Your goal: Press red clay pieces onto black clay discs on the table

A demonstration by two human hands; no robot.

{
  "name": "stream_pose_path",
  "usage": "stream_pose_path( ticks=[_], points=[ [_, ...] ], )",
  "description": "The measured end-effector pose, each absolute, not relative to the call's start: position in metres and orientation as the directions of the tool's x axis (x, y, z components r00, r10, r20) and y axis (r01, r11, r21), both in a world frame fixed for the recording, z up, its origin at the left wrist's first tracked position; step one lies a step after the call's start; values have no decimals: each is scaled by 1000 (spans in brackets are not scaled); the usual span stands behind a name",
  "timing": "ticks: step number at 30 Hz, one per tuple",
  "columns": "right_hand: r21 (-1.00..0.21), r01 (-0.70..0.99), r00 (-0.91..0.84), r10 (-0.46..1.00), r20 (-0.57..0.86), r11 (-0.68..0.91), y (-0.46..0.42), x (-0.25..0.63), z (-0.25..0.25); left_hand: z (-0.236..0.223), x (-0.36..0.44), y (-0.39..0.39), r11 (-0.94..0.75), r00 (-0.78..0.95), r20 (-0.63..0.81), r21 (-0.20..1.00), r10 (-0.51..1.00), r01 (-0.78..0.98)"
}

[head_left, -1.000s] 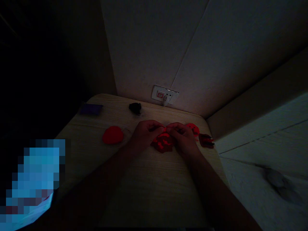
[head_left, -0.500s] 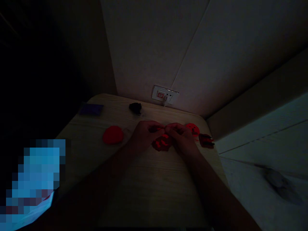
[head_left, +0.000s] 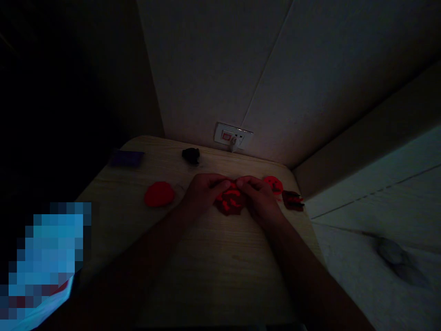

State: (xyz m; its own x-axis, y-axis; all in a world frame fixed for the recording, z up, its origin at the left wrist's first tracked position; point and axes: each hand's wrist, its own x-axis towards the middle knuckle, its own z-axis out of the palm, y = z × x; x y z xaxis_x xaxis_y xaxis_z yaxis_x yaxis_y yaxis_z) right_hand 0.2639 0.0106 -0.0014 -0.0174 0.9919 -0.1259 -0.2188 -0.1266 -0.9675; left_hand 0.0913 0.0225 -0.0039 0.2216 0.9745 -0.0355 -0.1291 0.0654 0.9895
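A flat, dark red clay-like piece (head_left: 230, 204) with bright red curved strips on it lies on the wooden tabletop. My left hand (head_left: 204, 192) has its thumb and fingers closed on the piece's upper left edge. At the upper right edge, my right hand (head_left: 257, 195) pinches the same piece, thumb tip close to the left one. The dim light hides most of the fingertips. Left of my hands is a bright red lump (head_left: 159, 194). Just past my right hand sits a red disc (head_left: 274, 185) with dark marks, beside a dark red piece (head_left: 292, 201) with black strips.
A small black lump (head_left: 191, 156) and a purple packet (head_left: 127, 158) lie toward the table's back left. Behind the table, a wall socket (head_left: 233, 137) holds a plug. A lit, blurred-out screen (head_left: 48, 257) glows at lower left. A pale panel (head_left: 379, 220) stands on the right.
My thumbs and fingertips have spread slightly apart and come down along the upper edge of the dark red piece, so more of it shows. The view has shifted slightly.
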Motion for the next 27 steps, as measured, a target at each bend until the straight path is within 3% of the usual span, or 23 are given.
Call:
stream_pose_path(
  ticks=[5,11,17,22,27],
  points=[
    [-976,-178,-36,992,-119,-124,11,266,-5,-4,92,22,105,236,-65,981,970,-161],
    [-972,-196,-17,991,-131,-132,12,265,-2,-12,93,26,236,253,-155,915,955,-328],
    [-979,-164,-20,993,-116,-118,11,266,-7,-11,93,25,173,240,-109,948,965,-268],
    [-971,-224,83,991,-108,-87,14,264,-7,-15,92,25,174,239,-105,940,965,-292],
    [-953,-273,-9,991,-132,-130,13,263,-4,-19,92,26,179,171,-128,929,977,-324]
  ],
)
